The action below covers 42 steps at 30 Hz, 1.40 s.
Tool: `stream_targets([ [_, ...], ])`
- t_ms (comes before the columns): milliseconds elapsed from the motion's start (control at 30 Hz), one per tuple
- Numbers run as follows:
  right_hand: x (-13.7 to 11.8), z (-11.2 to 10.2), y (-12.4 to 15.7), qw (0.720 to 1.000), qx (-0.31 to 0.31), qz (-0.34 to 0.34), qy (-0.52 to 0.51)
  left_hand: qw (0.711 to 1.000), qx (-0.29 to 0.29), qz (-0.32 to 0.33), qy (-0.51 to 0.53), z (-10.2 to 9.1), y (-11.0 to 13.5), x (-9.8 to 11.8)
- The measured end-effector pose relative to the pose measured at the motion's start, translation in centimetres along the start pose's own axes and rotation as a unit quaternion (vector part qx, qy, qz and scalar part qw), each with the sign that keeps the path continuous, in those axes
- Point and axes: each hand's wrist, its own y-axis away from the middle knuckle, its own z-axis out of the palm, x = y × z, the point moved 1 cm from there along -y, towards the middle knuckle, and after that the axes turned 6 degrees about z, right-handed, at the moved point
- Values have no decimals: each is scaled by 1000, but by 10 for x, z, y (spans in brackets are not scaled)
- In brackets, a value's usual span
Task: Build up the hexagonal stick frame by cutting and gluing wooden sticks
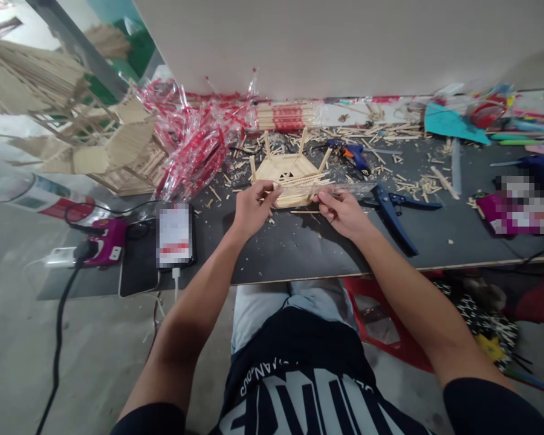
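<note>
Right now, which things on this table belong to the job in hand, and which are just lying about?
Likely in the job:
wooden stick frame
blue-handled tool
blue glue gun
wrapped stick bundle

Seemingly just lying about:
phone
red-and-clear plastic wrapping
turquoise sheet

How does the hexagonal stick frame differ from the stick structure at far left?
The hexagonal frame looks smaller than the stick structure. The frame sits near mid-picture; the structure reaches the left edge. The frame shows separate raised posts, the structure broad slatted panels. Both are pale, built of thin sticks.
</note>
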Motion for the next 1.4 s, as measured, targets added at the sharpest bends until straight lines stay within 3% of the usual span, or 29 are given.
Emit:
stream_targets([
  [267,-3,-7,-2,999,9,-5,-32,1000,-7,4,-12,2,-2,2],
  [500,-2,-10,-3,999,32,-19,0,1000,-12,11,-25,2,-1,1],
  [1400,-6,-8,-2,999,20,-32,38,999,-2,24,-38,3,-1,-2],
])
